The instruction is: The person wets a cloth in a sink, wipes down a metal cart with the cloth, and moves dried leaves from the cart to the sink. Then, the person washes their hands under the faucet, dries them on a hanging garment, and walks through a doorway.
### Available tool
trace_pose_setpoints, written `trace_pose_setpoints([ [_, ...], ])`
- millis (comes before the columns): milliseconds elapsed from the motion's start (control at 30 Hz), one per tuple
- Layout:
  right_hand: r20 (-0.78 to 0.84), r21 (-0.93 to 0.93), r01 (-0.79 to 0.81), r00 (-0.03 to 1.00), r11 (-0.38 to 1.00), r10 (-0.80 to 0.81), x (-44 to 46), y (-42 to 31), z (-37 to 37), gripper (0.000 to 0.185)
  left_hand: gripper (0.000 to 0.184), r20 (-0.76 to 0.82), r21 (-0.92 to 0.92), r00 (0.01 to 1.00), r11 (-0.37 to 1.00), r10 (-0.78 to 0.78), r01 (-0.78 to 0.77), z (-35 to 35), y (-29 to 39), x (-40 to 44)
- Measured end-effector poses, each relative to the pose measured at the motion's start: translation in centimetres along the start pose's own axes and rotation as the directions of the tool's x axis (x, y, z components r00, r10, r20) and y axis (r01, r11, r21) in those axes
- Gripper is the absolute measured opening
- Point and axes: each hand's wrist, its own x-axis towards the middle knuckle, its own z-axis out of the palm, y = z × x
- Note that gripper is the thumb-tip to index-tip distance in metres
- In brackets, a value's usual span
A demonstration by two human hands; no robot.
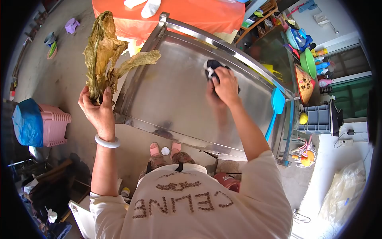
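A bunch of dried, yellow-brown leaves [105, 49] stands upright in my left hand [97, 109], whose fingers are closed round its base; one leaf sticks out over the metal tray's left edge. My right hand [227, 85] presses a dark cloth with white patches [212, 65] onto the shiny bottom of the metal tray [175, 75], toward its far right part. The fingers of that hand are bent over the cloth. A blue spatula [277, 101] lies at the tray's right edge.
Behind the tray is a table with an orange cover [179, 12]. A pink stool [53, 125] with a blue bag [28, 122] stands at the left. To the right are a grey crate [316, 119], a green basin [307, 63] and several bottles. My feet are below the near edge.
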Motion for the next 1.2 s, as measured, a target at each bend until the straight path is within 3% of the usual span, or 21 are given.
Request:
trace_pose_setpoints([
  [67,-0.025,-0.047,-0.028,0.999,0.999,0.027,0.8,-0.6,0.7,0.026,0.051,-0.027,-0.021,0.999,1.0,0.018,-0.018,0.1,-0.3,-0.2],
  [167,0.001,0.113,0.205,0.979,0.972,-0.206,-3.0,-3.7,0.1,0.03,0.05,-0.042,-0.022,0.998,0.999,0.038,-0.039,0.2,-0.6,0.0],
  [267,-0.015,0.189,0.262,0.964,0.946,-0.264,-2.5,-5.3,0.4,0.032,0.048,-0.025,-0.055,1.0,0.998,-0.006,0.005,0.0,0.0,0.0],
  [367,-0.13,0.086,0.165,0.98,0.983,-0.153,5.0,-3.8,4.4,0.034,0.048,-0.025,-0.054,1.0,0.999,-0.002,0.0,0.0,0.0,-0.1],
  [433,-0.133,0.064,0.206,0.971,0.976,-0.196,9.3,-4.8,6.7,0.037,0.048,-0.038,-0.07,0.999,0.997,-0.03,0.027,0.1,0.1,-0.2],
  [500,-0.017,0.122,0.277,0.961,0.953,-0.277,10.2,-8.5,7.1,0.042,0.047,-0.038,-0.13,0.997,0.989,-0.068,0.063,0.2,0.4,-0.3],
  [633,0.011,0.186,0.438,0.894,0.879,-0.448,3.4,-15.9,6.1,0.043,0.048,-0.09,-0.075,0.995,0.996,0.046,-0.053,0.3,-0.4,-0.3],
  [767,0.089,0.298,0.528,0.814,0.796,-0.573,-3.6,-20.8,3.2,0.046,0.048,-0.082,-0.104,0.997,0.994,0.012,-0.021,0.2,-0.6,-0.4],
  [833,0.075,0.419,0.506,0.808,0.754,-0.584,-6.6,-21.7,1.8,0.047,0.048,-0.063,-0.213,0.997,0.977,-0.046,0.032,0.4,-0.1,-0.4],
  [900,0.145,0.481,0.466,0.793,0.743,-0.591,-8.9,-20.6,0.4,0.047,0.048,-0.078,-0.107,0.996,0.992,0.052,-0.061,0.3,-1.0,-0.2],
  [967,0.212,0.47,0.41,0.807,0.781,-0.551,-11.6,-18.6,-1.5,0.049,0.05,-0.067,-0.077,0.996,0.995,0.066,-0.071,0.0,-1.0,0.0],
  [1033,0.183,0.363,0.359,0.877,0.86,-0.444,-14.9,-15.8,-2.8,0.051,0.051,-0.05,-0.112,0.998,0.992,0.045,-0.05,-0.2,-0.5,-0.2],
  [1200,0.117,0.16,0.005,0.993,0.987,-0.024,-23.2,-8.0,-7.7,0.05,0.052,-0.03,-0.112,0.999,0.993,0.042,-0.045,-0.4,-1.1,0.1],
])
